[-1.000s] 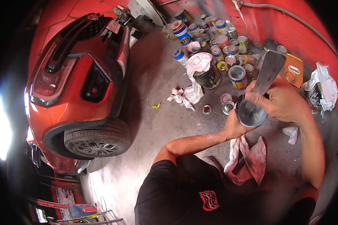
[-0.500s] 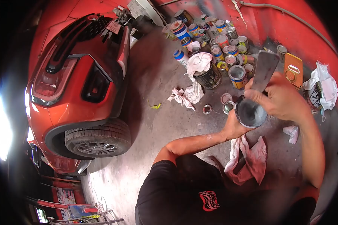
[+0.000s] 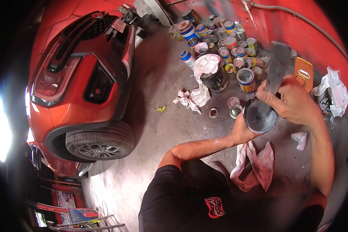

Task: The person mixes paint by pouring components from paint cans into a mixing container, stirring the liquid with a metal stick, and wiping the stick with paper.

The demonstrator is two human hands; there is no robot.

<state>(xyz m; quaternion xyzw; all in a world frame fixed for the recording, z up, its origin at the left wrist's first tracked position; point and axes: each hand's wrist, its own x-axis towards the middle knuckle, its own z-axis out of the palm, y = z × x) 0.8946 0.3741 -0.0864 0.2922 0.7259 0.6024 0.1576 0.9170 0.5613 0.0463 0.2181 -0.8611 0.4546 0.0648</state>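
My left hand (image 3: 241, 130) is wrapped round the side of an open can (image 3: 260, 116) with grey paste or paint inside, its mouth tipped toward me. In my right hand (image 3: 292, 101) is a wide, grey-smeared putty knife (image 3: 277, 65), the blade pointing up and away. The thumb lies along the blade, and the hand is just beyond the can's right rim. Below the can, on the floor, lies a crumpled whitish cloth (image 3: 259, 164). An open tin with a blue and yellow label (image 3: 246, 80) stands beyond the hands.
Many paint cans (image 3: 231, 42) crowd against the red wall (image 3: 311, 21). A rag-covered black bucket (image 3: 216, 81) stands before them. Small open tins (image 3: 236, 111) and rags (image 3: 187, 100) lie on the floor. An orange box (image 3: 303, 75) is at right; a red car (image 3: 77, 104) fills the left.
The putty knife has swung slightly to the right and more upright, with my right hand shifting a little. The can stays in my left hand, moved very slightly.
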